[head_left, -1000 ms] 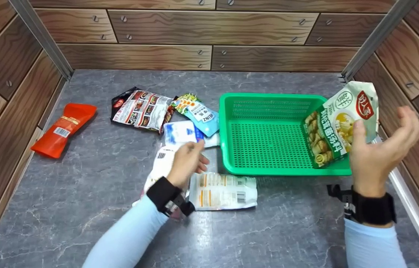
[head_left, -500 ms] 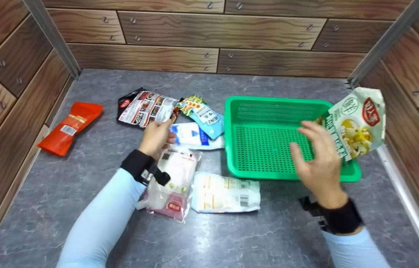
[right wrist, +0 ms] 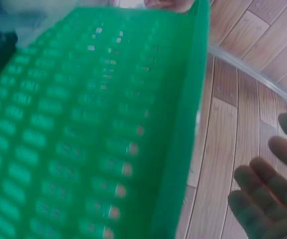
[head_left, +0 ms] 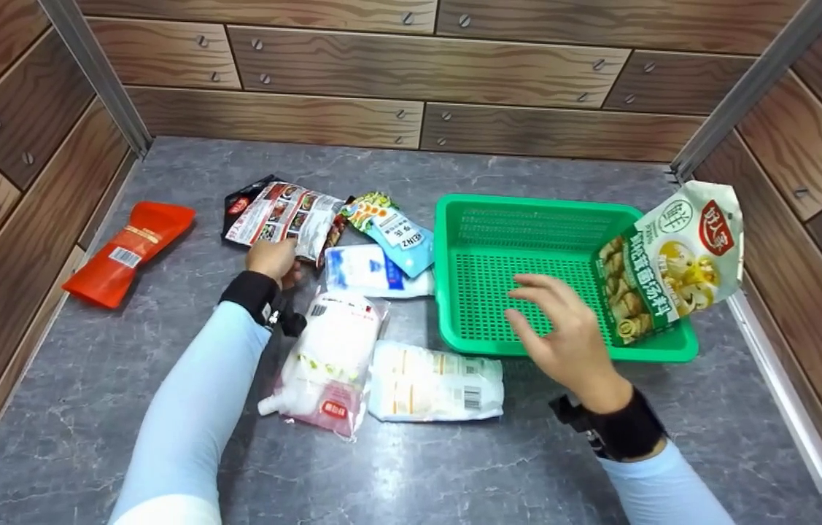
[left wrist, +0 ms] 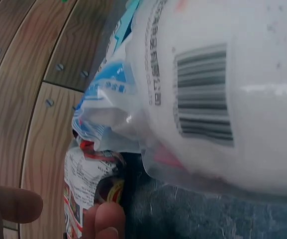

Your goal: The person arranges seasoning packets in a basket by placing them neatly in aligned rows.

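Observation:
My left hand [head_left: 270,259] is at the near edge of a black, white and red food pouch [head_left: 287,215] at the back left. In the left wrist view its fingertips [left wrist: 108,219] touch or nearly touch the pouch, while the thumb [left wrist: 19,204] stands apart from it. My right hand [head_left: 564,339], fingers spread and holding nothing, hovers over the near side of a green plastic basket [head_left: 447,292]. A green-and-white soup seasoning pouch [head_left: 688,255] leans in the basket's right end, its top above the rim.
Left of the basket lie a light-blue Heinz pouch [head_left: 407,244], a blue-and-white packet [head_left: 356,270], a spouted white-and-pink bag [head_left: 334,350] and a white packet with orange print [head_left: 436,383]. An orange-red packet [head_left: 126,255] lies far left. Wood-patterned walls [head_left: 323,117] enclose the table.
My left hand has moved left and back from the white-and-pink bag to the black pouch. My right hand has moved left from beside the seasoning pouch to the basket's near side.

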